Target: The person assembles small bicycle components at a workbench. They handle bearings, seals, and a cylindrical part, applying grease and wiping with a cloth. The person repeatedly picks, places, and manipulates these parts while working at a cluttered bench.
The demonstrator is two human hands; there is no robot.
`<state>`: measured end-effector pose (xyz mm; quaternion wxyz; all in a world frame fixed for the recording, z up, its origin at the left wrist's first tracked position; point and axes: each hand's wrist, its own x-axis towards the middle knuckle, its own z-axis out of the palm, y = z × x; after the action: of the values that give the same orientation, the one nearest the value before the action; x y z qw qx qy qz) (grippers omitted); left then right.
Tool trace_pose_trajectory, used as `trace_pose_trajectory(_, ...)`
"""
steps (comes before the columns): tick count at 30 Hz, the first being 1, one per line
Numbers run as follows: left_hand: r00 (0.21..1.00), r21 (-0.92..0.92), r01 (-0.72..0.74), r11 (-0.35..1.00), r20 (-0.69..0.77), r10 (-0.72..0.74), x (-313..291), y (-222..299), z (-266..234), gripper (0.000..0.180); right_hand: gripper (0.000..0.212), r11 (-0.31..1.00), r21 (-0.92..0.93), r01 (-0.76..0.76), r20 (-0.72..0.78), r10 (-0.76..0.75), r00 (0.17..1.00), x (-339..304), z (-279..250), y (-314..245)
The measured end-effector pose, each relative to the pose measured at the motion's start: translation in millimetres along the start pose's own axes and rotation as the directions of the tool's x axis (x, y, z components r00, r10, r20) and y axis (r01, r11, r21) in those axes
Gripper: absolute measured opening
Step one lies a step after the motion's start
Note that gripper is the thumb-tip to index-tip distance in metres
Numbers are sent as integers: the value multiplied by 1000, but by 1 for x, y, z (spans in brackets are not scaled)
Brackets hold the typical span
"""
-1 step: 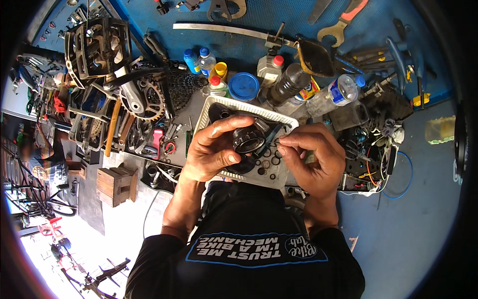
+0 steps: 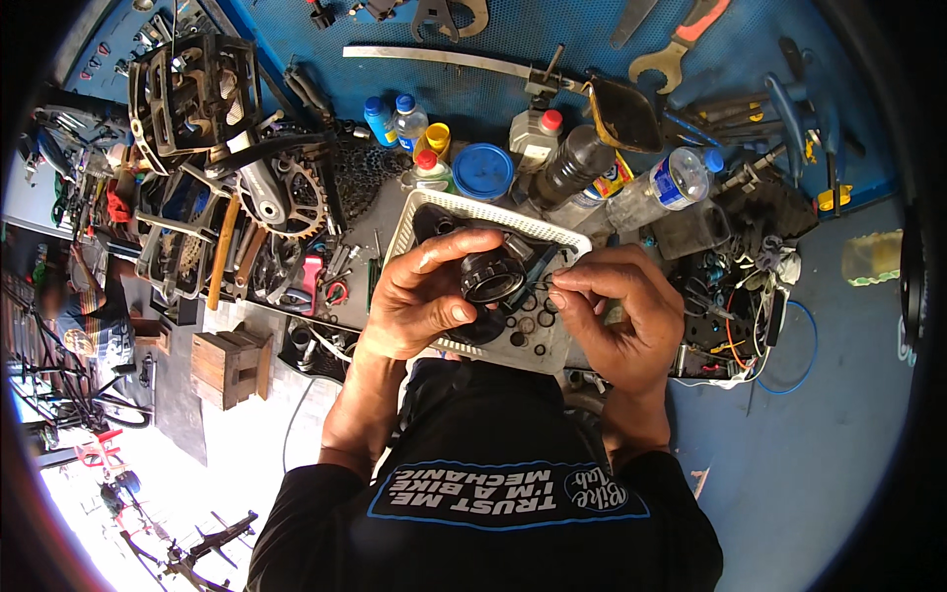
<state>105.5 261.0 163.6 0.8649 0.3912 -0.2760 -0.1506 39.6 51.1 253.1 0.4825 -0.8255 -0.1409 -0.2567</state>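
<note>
So, closest up: a dark round part (image 2: 493, 280) is gripped at its left side by the left hand (image 2: 406, 304), thumb below and fingers curled over the top. Its ringed open face looks tilted up toward the wearer, so its axis seems to run roughly that way too. The right hand (image 2: 628, 314) is placed just off to the right, thumb and forefinger drawn close together; can't tell whether anything tiny is pinched there. Only a narrow gap is left between those fingertips and the part's right edge, so the part's basically in the left hand and right beside the other.

Underneath, both are backed by a cream plastic basket (image 2: 547, 233), with small dark rings (image 2: 526, 325) scattered inside. Past its far rim, room gets blocked by a blue-lidded tub (image 2: 483, 171) and bottles (image 2: 679, 180), with the blue tool wall (image 2: 552, 32) behind.
</note>
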Motion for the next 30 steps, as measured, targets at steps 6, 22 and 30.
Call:
trace_pose_trajectory(6, 999, 16, -41, 999, 26, 40, 4, -3, -6, 68, 24, 999, -15, 41, 2, -41, 999, 3, -1, 3)
trace_pose_trajectory(22, 992, -196, 104, 975, -56, -117, 4, 4, 2, 83, 24, 1000, -9, 16, -39, -16, 999, -2, 2, 5)
trace_pose_trajectory(30, 978, -256, 129, 958, -125, -165, 5, 14, 12, 87, 23, 1000, -11, 22, -48, -23, 999, -2, 4, 5)
